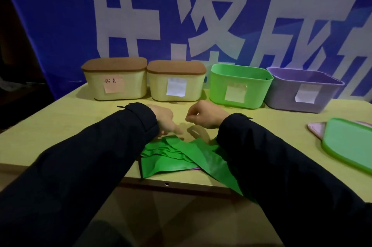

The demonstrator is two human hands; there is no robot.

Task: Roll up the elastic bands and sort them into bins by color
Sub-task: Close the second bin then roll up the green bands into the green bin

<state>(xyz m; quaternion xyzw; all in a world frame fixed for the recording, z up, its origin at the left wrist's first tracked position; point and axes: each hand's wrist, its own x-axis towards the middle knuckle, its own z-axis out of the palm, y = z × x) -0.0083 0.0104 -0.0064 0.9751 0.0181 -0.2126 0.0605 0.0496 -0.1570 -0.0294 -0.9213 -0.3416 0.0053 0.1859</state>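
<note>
- Green elastic bands (pixel 177 158) heaped at near bench (pixel 60 126) edge, between both dark sleeves.
- Left hand (pixel 164 119) fingers rest on pile's far edge, loosely curled.
- Right hand (pixel 203 115) curled just above pile; grip unclear.
- Far row: two lidded beige bins (pixel 116 87), open green bin (pixel 239 87), open purple bin (pixel 302 89).

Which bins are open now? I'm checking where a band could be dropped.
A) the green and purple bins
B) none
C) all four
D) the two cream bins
A: the green bin and purple bin have no lids on, while both cream bins wear brown lids.
</note>
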